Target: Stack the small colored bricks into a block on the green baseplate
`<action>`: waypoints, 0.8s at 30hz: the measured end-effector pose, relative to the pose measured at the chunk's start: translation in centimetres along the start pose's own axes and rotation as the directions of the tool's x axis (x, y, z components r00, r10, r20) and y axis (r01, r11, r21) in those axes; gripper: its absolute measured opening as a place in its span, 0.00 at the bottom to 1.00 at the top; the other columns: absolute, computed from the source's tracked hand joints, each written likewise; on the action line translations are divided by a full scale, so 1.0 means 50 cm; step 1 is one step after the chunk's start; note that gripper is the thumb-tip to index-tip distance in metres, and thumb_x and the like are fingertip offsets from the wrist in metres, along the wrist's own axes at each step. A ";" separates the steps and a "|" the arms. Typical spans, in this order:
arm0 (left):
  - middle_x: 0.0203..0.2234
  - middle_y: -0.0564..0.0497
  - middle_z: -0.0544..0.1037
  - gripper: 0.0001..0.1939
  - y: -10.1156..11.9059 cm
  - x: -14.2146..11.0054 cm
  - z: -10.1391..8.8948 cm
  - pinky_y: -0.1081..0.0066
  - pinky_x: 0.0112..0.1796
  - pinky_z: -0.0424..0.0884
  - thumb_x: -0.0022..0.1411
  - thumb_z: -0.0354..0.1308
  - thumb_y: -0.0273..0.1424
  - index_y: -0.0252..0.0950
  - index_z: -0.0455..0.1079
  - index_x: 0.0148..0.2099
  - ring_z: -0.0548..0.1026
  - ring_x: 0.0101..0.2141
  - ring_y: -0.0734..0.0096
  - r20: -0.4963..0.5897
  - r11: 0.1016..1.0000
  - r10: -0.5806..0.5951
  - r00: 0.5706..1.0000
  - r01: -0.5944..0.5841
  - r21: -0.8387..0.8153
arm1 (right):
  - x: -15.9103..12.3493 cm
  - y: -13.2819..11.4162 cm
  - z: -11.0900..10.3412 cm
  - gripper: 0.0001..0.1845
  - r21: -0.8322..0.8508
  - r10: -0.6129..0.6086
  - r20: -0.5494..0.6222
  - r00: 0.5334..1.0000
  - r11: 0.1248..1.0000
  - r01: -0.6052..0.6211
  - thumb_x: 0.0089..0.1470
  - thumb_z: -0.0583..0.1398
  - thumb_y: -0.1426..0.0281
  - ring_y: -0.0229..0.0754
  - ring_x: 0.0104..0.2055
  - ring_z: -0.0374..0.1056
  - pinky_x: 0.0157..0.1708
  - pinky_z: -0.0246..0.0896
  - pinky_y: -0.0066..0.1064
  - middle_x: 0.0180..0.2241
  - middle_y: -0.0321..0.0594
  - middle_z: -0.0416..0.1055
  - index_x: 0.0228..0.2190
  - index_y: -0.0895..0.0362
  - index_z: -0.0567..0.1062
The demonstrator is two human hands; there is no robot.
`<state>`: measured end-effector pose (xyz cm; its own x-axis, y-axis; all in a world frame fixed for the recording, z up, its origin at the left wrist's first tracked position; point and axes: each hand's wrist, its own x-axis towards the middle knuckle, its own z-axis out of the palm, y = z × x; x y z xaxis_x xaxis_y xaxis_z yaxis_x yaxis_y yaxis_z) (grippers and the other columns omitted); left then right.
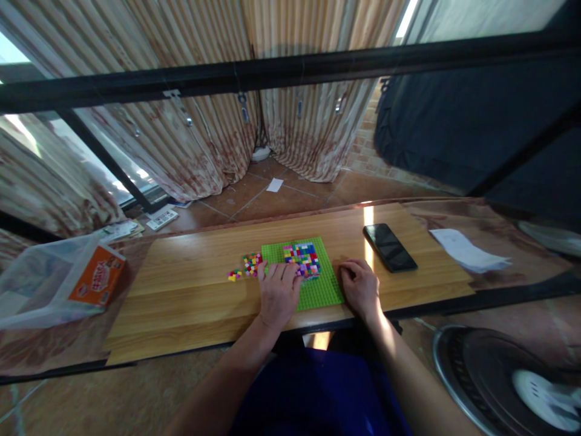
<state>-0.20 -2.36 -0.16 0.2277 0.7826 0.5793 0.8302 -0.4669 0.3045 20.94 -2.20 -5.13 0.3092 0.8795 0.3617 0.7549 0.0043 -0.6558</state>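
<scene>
A square build of small multicoloured toy bricks (307, 257) stands on a green studded baseplate (320, 295). My left hand (278, 290) is over the plate's left part, its fingers bent downward. Its index finger and thumb come together at the build's left edge; whatever is between them is hidden. Just left of that hand, loose toy bricks (251, 264) lie in a cluster on the wooden board, with a few yellow and other bricks (233, 275) farther left. Beside the plate's right edge, my right hand (362, 287) rests on the board, loosely curled, with nothing visible in it.
A black phone (389, 247) lies on the wooden board (190, 290), right of the plate. White papers (469, 249) are farther right. At the left stands a clear plastic bin (49, 284) with an orange label. A black metal bar (290, 71) crosses beyond the board, before curtains.
</scene>
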 end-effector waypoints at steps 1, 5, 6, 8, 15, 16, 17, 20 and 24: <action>0.34 0.50 0.79 0.06 -0.001 -0.001 0.001 0.53 0.54 0.56 0.61 0.60 0.31 0.39 0.71 0.42 0.73 0.37 0.62 -0.002 1.000 -0.001 1.000 0.001 -0.002 | 0.000 0.000 0.000 0.14 0.004 -0.001 -0.001 1.000 1.000 0.001 0.54 0.55 0.67 0.46 0.41 0.70 0.41 0.65 0.36 0.39 0.44 0.75 0.31 0.56 0.80; 0.34 0.49 0.79 0.07 -0.009 -0.002 0.003 0.53 0.54 0.57 0.60 0.61 0.31 0.38 0.71 0.42 0.73 0.37 0.61 -0.020 1.000 0.007 1.000 -0.007 -0.011 | 0.000 0.002 0.001 0.14 0.006 -0.016 -0.003 1.000 1.000 0.016 0.54 0.55 0.68 0.45 0.41 0.70 0.41 0.65 0.35 0.39 0.44 0.75 0.31 0.56 0.80; 0.33 0.50 0.79 0.07 -0.011 -0.002 0.003 0.53 0.54 0.57 0.60 0.62 0.31 0.38 0.71 0.42 0.73 0.37 0.62 -0.025 1.000 0.011 1.000 -0.012 -0.011 | -0.001 0.003 0.002 0.13 0.005 -0.018 -0.005 1.000 1.000 0.018 0.55 0.55 0.67 0.45 0.41 0.70 0.41 0.65 0.35 0.39 0.44 0.75 0.31 0.56 0.80; 0.33 0.50 0.79 0.07 -0.016 -0.003 0.002 0.54 0.54 0.57 0.60 0.62 0.31 0.38 0.71 0.41 0.73 0.37 0.62 -0.037 1.000 0.020 0.999 -0.021 -0.012 | -0.001 0.004 0.003 0.14 0.004 -0.018 -0.007 1.000 1.000 0.018 0.55 0.55 0.67 0.45 0.41 0.70 0.42 0.65 0.35 0.39 0.45 0.75 0.32 0.56 0.80; 0.33 0.53 0.79 0.03 -0.027 -0.007 0.000 0.54 0.54 0.57 0.63 0.59 0.30 0.41 0.74 0.37 0.73 0.36 0.67 -0.081 0.994 0.097 0.992 -0.101 -0.049 | -0.001 0.003 0.004 0.14 -0.005 -0.018 -0.006 1.000 1.000 0.018 0.55 0.54 0.67 0.45 0.41 0.70 0.42 0.65 0.36 0.39 0.45 0.75 0.32 0.56 0.80; 0.33 0.54 0.79 0.04 -0.028 -0.007 0.000 0.54 0.54 0.57 0.63 0.59 0.30 0.42 0.74 0.37 0.73 0.36 0.67 -0.085 0.992 0.107 0.991 -0.111 -0.054 | -0.001 0.003 0.003 0.14 -0.004 -0.018 -0.007 1.000 1.000 0.018 0.56 0.54 0.67 0.45 0.41 0.70 0.42 0.66 0.36 0.39 0.45 0.75 0.31 0.56 0.80; 0.33 0.54 0.79 0.04 -0.028 -0.008 0.001 0.54 0.54 0.56 0.63 0.59 0.29 0.42 0.75 0.37 0.73 0.36 0.68 -0.090 0.991 0.113 0.990 -0.118 -0.056 | -0.001 0.002 0.003 0.14 -0.004 -0.018 -0.007 1.000 1.000 0.018 0.56 0.54 0.67 0.45 0.41 0.70 0.42 0.66 0.36 0.39 0.45 0.75 0.31 0.56 0.80; 0.32 0.54 0.79 0.05 -0.030 -0.007 0.002 0.53 0.55 0.56 0.62 0.59 0.28 0.43 0.75 0.37 0.73 0.35 0.68 -0.096 0.990 0.122 0.988 -0.127 -0.052 | -0.001 0.002 0.003 0.13 0.000 -0.017 -0.007 1.000 1.000 0.017 0.55 0.55 0.68 0.46 0.42 0.70 0.43 0.66 0.36 0.39 0.45 0.75 0.32 0.56 0.80; 0.32 0.54 0.79 0.05 -0.031 -0.005 0.003 0.53 0.55 0.56 0.62 0.59 0.28 0.43 0.75 0.36 0.73 0.35 0.69 -0.092 0.988 0.142 0.986 -0.147 -0.048 | -0.001 0.003 0.004 0.13 0.010 -0.024 -0.014 1.000 1.000 0.024 0.55 0.55 0.67 0.45 0.42 0.70 0.43 0.66 0.36 0.39 0.45 0.75 0.32 0.56 0.80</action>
<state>-1.49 -1.76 -0.90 0.2954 0.6671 0.6839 0.7621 -0.5962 0.2524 20.93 -2.15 -5.36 0.2991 0.8723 0.3869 0.7562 0.0306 -0.6536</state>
